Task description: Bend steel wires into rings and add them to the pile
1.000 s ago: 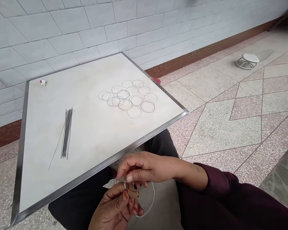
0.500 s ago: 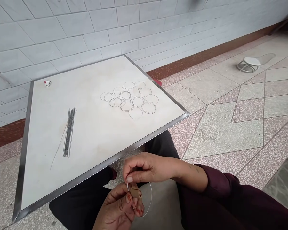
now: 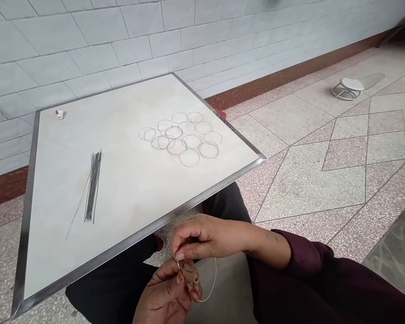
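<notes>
Below the near table edge, over my lap, my left hand (image 3: 167,290) pinches a thin wire (image 3: 215,278) between thumb and fingers. The wire bends round in an open curve to the right. A tan wrap (image 3: 190,273) covers one of my left fingers. Just above, my right hand (image 3: 195,236) is closed, with thumb and forefinger gripping the wire near my left fingertips. Where the wire's ends lie is hidden by the fingers. On the table, several wire rings (image 3: 189,157) lie partly overlapping, and a bundle of straight wires (image 3: 93,189) rests to the left.
The white table (image 3: 128,189) has a metal rim and stands by a tiled wall (image 3: 97,27). A small white and red object (image 3: 60,114) sits in its far left corner. On the floor to the right is a low stool (image 3: 347,89).
The view has shifted slightly. Both hands stay close together on the wire, and its loop bulges a little farther to the right.
</notes>
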{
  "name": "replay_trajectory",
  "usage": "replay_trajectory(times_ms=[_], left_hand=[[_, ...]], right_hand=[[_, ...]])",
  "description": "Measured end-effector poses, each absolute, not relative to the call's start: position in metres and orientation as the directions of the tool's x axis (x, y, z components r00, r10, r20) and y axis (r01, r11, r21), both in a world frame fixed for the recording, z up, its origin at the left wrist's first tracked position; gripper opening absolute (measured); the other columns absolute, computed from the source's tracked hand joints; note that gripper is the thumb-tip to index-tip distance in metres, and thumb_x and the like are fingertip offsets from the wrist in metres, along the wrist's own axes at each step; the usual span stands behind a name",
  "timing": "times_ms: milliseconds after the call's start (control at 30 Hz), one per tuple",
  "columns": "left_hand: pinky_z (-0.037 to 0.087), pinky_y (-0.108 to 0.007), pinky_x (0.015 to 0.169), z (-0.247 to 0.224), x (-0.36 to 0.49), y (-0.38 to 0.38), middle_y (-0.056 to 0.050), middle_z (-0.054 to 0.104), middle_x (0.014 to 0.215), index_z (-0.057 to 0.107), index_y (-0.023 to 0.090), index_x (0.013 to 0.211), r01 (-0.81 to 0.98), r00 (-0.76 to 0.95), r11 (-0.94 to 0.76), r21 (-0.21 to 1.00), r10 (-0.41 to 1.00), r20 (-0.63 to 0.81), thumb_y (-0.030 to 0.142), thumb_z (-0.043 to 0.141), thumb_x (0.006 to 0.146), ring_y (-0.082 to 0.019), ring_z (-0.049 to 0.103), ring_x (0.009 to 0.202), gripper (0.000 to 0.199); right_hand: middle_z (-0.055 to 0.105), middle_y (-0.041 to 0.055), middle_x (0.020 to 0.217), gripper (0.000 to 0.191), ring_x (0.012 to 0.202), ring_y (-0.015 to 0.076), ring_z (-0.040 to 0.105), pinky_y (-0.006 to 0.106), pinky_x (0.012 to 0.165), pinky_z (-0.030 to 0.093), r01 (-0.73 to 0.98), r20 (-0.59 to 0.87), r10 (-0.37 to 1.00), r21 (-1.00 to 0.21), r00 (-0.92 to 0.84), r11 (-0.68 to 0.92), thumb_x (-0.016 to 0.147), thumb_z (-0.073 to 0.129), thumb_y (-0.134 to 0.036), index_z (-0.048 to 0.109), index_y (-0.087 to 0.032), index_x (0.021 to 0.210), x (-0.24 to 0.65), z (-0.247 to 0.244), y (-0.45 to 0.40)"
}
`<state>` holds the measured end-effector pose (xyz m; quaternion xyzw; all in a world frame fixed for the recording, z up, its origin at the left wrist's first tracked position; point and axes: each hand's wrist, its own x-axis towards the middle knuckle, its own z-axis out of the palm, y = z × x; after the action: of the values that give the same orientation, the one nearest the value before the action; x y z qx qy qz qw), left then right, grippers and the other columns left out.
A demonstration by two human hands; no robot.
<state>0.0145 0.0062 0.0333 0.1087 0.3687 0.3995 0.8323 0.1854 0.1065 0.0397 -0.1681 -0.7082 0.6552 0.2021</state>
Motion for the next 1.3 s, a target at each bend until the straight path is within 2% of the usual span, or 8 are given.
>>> replay_trajectory(times_ms=[200, 367, 533, 700, 967, 1067, 1200, 1300], left_hand=[[0.036, -0.026, 0.06, 0.021, 0.016, 0.002, 0.001, 0.056, 0.065, 0.072, 0.018, 0.066, -0.65, 0.378, 0.604, 0.46, 0.783, -0.494, 0.029, 0.083, 0.07, -0.011, 0.049, 0.058, 0.016], [0.033, -0.028, 0.059, 0.026, 0.016, 0.002, 0.0, 0.054, 0.063, 0.071, 0.02, 0.063, -0.634, 0.357, 0.551, 0.544, 0.831, -0.426, 0.033, 0.08, 0.074, -0.012, 0.046, 0.059, 0.02], [0.031, -0.028, 0.057, 0.029, 0.016, 0.004, 0.001, 0.051, 0.064, 0.071, 0.022, 0.061, -0.638, 0.311, 0.488, 0.596, 0.871, -0.38, 0.034, 0.079, 0.075, -0.011, 0.042, 0.058, 0.021], [0.037, -0.029, 0.064, 0.03, 0.016, 0.001, -0.001, 0.054, 0.068, 0.072, 0.021, 0.065, -0.63, 0.232, 0.466, 0.622, 0.876, -0.422, 0.038, 0.082, 0.071, -0.013, 0.046, 0.065, 0.021], [0.037, -0.028, 0.064, 0.029, 0.018, -0.01, -0.001, 0.054, 0.068, 0.073, 0.019, 0.068, -0.581, 0.233, 0.477, 0.66, 0.874, -0.427, 0.038, 0.08, 0.074, -0.013, 0.046, 0.064, 0.021], [0.037, -0.027, 0.065, 0.028, 0.019, -0.009, -0.001, 0.054, 0.066, 0.071, 0.019, 0.064, -0.575, 0.248, 0.476, 0.666, 0.877, -0.412, 0.038, 0.079, 0.075, -0.013, 0.047, 0.064, 0.023], [0.04, -0.028, 0.07, 0.031, 0.021, -0.008, -0.001, 0.056, 0.065, 0.073, 0.02, 0.066, -0.58, 0.183, 0.423, 0.697, 0.9, -0.395, 0.041, 0.081, 0.071, -0.014, 0.049, 0.067, 0.023], [0.041, -0.029, 0.073, 0.031, 0.021, -0.01, -0.001, 0.056, 0.065, 0.073, 0.02, 0.066, -0.553, 0.166, 0.408, 0.726, 0.908, -0.384, 0.04, 0.079, 0.073, -0.015, 0.05, 0.07, 0.022]], right_hand=[[0.06, 0.0003, 0.084, 0.013, 0.077, 0.0105, 0.057, 0.021, 0.07, 0.047, -0.012, 0.027, 0.522, -0.999, -0.852, 0.033, 0.094, 0.059, -0.027, 0.063, -0.015, 0.091, 0.187, 0.042, 0.111], [0.056, -0.0019, 0.079, 0.012, 0.066, 0.0067, 0.051, 0.019, 0.061, 0.042, -0.022, 0.009, 0.542, -1.0, -0.84, -0.017, 0.093, 0.06, -0.025, 0.061, -0.014, 0.088, 0.191, 0.042, 0.114], [0.049, -0.0062, 0.069, 0.022, 0.049, 0.0033, 0.044, 0.016, 0.047, 0.038, -0.095, -0.081, 0.536, -0.952, -0.84, -0.293, 0.095, 0.059, -0.037, 0.057, -0.015, 0.094, 0.19, 0.033, 0.11], [0.053, -0.0043, 0.07, 0.033, 0.055, 0.0048, 0.05, 0.019, 0.055, 0.045, -0.13, -0.062, 0.559, -0.946, -0.827, -0.298, 0.097, 0.052, -0.047, 0.055, -0.014, 0.092, 0.183, 0.032, 0.104], [0.045, -0.0089, 0.06, 0.04, 0.047, 0.0019, 0.029, 0.015, 0.042, 0.024, -0.109, -0.217, 0.555, -0.862, -0.803, -0.495, 0.083, 0.071, -0.05, 0.054, -0.014, 0.079, 0.177, 0.042, 0.093], [0.041, -0.0101, 0.056, 0.041, 0.044, 0.0019, 0.029, 0.016, 0.04, 0.024, -0.134, -0.225, 0.581, -0.85, -0.782, -0.51, 0.08, 0.074, -0.051, 0.055, -0.014, 0.078, 0.176, 0.04, 0.091], [0.048, -0.0071, 0.06, 0.041, 0.048, 0.0036, 0.04, 0.018, 0.046, 0.033, -0.166, -0.166, 0.549, -0.848, -0.819, -0.504, 0.085, 0.067, -0.053, 0.06, -0.013, 0.084, 0.176, 0.038, 0.088], [0.046, -0.0072, 0.06, 0.037, 0.049, 0.0029, 0.035, 0.017, 0.045, 0.027, -0.185, -0.191, 0.539, -0.803, -0.821, -0.567, 0.084, 0.072, -0.048, 0.061, -0.012, 0.083, 0.175, 0.038, 0.087]])
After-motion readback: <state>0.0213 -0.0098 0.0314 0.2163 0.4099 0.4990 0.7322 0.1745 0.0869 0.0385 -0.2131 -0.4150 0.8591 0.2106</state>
